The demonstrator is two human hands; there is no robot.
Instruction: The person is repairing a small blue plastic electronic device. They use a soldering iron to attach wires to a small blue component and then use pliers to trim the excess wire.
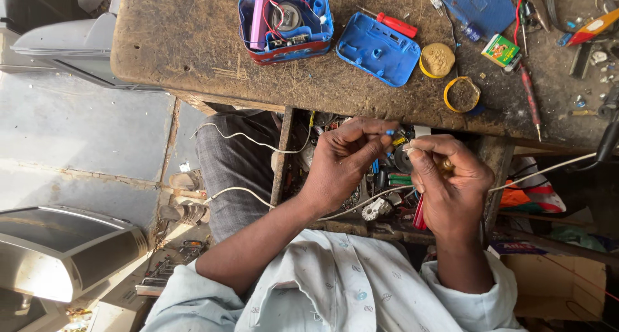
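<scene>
Pale shirt (335, 287) lowest in view; left hand (342, 161) pinches a small blue part (389, 132) at its fingertips; right hand (448, 177), curled, grips a thin wire end (407, 150) over the open drawer (361, 203).

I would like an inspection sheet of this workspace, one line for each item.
Surface: worn, scratched wooden bench.
Job's things: left hand pinches a small blue part; right hand pinches something too small to tell.
Clutter: opened blue case with wiring, blue cover, red screwdriver, two round yellow tins, open drawer of parts.
Grippers: both hands closed in pinches over the drawer.
Cables: white cable under the bench.
Surroundings: grey casing lower left.
</scene>
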